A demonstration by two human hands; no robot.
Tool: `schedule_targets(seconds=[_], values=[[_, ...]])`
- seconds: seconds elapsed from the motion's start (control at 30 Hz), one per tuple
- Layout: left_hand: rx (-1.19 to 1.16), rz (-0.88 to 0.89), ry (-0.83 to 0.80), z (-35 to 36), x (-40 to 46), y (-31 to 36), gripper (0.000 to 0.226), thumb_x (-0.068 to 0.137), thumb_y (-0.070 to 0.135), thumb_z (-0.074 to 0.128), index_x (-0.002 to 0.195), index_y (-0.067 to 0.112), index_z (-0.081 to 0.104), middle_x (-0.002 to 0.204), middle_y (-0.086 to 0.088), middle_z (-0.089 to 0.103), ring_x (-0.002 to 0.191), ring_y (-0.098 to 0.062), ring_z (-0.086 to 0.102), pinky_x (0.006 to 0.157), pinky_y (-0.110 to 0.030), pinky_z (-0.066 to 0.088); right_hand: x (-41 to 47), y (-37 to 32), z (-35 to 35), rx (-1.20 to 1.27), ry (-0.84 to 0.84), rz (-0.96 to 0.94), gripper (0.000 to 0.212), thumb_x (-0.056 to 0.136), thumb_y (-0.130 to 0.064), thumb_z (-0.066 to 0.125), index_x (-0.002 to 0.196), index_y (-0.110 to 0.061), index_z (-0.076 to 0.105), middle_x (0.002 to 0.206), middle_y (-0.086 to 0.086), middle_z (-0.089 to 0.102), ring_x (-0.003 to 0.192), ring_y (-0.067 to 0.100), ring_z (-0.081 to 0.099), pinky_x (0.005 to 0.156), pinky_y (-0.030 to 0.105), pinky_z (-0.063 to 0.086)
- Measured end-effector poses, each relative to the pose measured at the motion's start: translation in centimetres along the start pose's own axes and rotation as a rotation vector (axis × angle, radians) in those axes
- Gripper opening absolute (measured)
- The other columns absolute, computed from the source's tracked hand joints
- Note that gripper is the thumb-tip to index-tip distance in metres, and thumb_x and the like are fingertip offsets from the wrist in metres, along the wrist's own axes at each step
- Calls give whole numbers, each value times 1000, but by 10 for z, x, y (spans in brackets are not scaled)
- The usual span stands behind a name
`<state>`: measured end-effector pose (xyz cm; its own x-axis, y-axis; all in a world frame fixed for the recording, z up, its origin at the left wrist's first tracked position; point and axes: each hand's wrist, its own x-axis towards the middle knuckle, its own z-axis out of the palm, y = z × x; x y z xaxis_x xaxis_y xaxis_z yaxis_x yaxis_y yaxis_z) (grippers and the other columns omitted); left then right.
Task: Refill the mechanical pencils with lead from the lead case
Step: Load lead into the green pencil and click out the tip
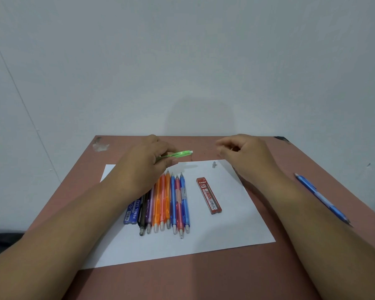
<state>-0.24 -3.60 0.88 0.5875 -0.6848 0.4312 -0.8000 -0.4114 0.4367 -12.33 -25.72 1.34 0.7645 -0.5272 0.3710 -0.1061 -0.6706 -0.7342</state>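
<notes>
My left hand grips a green mechanical pencil above the far edge of the white paper, its white end pointing right. My right hand hovers to the right of it with fingers loosely curled; whether it pinches anything is too small to tell. A small grey cap lies on the paper under that hand. A red lead case lies flat on the paper. Several pencils lie side by side to its left. A blue lead case sits partly under my left forearm.
A blue mechanical pencil lies on the brown table to the right of the paper, partly behind my right forearm. A pale wall stands right behind the table's far edge. A dark patch marks the far right corner.
</notes>
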Motion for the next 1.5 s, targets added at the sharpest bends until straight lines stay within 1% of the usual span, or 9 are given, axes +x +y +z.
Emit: schedule_targets(seconds=[0.23,0.5,0.63,0.73,0.87,0.97,1.1,1.33,1.5], values=[[-8,10,39,1,0,4,23,92,38,68,114,30,66,94,17,59,86,-3,56,72,-15,41,-26,-32,15,159,-192,-104,22,88,-26,78,109,-31,77,90,-17,74,86,3,69,69,19,58],[-20,-8,51,1,2,2,17,94,34,66,111,31,65,99,17,61,88,-2,56,74,-16,43,-16,-27,16,238,-79,-66,13,91,-19,75,90,-30,79,80,-11,75,70,-1,63,66,17,52],[-39,-79,96,-1,2,-4,12,97,27,64,108,31,68,98,14,63,87,-4,58,72,-19,46,-3,-13,11,301,-14,34,13,91,-15,75,90,-27,81,85,-6,77,76,1,64,68,12,51],[-51,-101,109,-1,2,-5,17,97,26,62,113,27,70,98,11,68,85,-3,59,76,-26,52,5,-2,9,262,-4,81,13,91,-16,74,88,-27,81,87,-5,77,75,1,64,66,10,47],[-56,-111,112,1,1,-8,22,98,25,62,118,25,70,105,10,70,88,-2,60,73,-15,45,12,14,10,135,-16,136,12,91,-21,73,86,-29,81,83,-7,76,70,6,61,65,20,46],[-54,-111,107,1,1,-8,21,99,26,60,118,26,70,106,14,68,87,1,58,72,-10,40,14,21,10,109,-37,178,11,91,-22,73,87,-29,81,78,-11,74,63,3,58,60,17,44],[-31,-131,60,2,1,-7,19,99,38,61,114,31,69,106,16,67,86,4,55,68,-10,37,17,27,13,0,-85,196,12,91,-22,71,85,-28,81,75,-15,73,66,3,63,61,21,44],[-52,-134,11,1,1,-5,18,98,41,60,111,32,67,99,19,62,88,4,56,69,-14,42,19,27,15,-122,-143,186,18,94,-22,67,92,-30,82,83,-14,73,73,3,65,54,13,40],[-64,-138,0,2,1,-7,14,98,41,59,106,34,67,100,19,64,94,-2,59,70,-16,44,20,29,15,-115,-143,169,19,95,-19,66,101,-28,82,87,-11,72,83,10,67,61,19,46]])
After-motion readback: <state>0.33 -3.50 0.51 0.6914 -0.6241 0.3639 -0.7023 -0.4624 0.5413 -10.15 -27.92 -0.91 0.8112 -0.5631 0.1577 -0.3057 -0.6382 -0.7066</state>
